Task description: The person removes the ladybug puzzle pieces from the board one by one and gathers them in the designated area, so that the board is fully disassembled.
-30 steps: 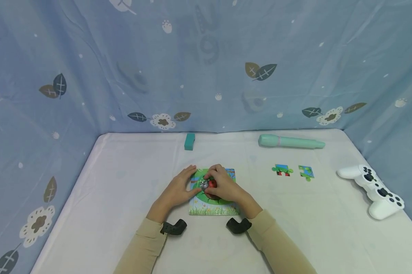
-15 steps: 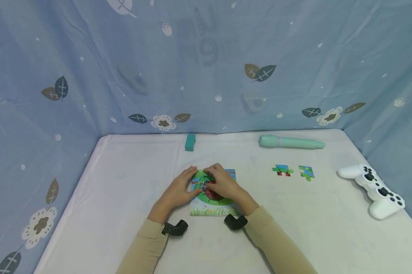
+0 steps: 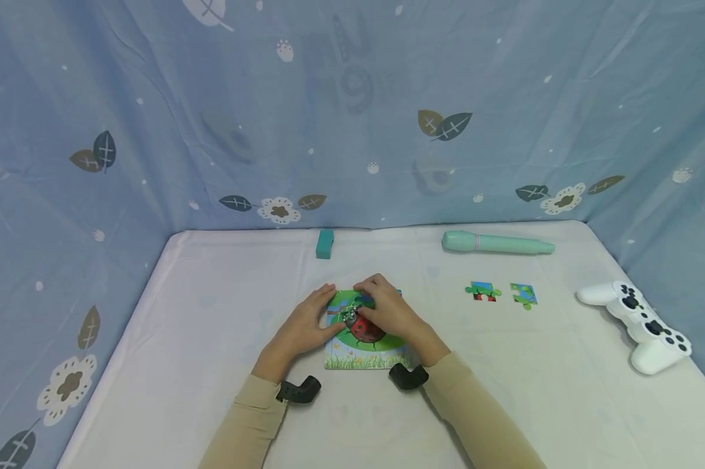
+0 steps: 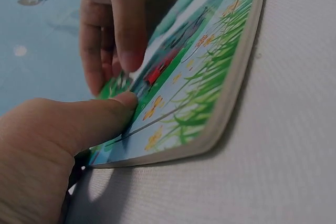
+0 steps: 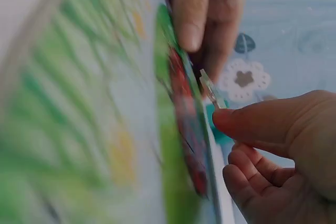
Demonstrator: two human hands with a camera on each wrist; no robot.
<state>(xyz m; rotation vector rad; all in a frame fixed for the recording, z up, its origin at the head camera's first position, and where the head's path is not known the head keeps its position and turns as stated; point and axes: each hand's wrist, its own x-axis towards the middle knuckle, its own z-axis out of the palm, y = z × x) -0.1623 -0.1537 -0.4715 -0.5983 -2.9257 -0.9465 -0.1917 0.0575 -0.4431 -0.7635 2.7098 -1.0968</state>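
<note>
A ladybug jigsaw puzzle in a flat tray lies on the white table. My left hand rests at its left edge, thumb straight on the picture and the other fingers extended towards the upper left corner. Over the upper part of the puzzle, my right hand pinches a small jigsaw piece between thumb and fingers. In the right wrist view that piece is tilted, edge-on, close over the ladybug picture. The right hand covers the puzzle's upper right area in the head view.
Two loose jigsaw pieces, one with red and one blue-green, lie to the right. Behind them is a mint-green microphone-shaped object. A white game controller lies far right, and a teal block stands at the back.
My right hand has shifted slightly right and away from me over the puzzle, uncovering more of the ladybug. My left hand stays at the left edge.
</note>
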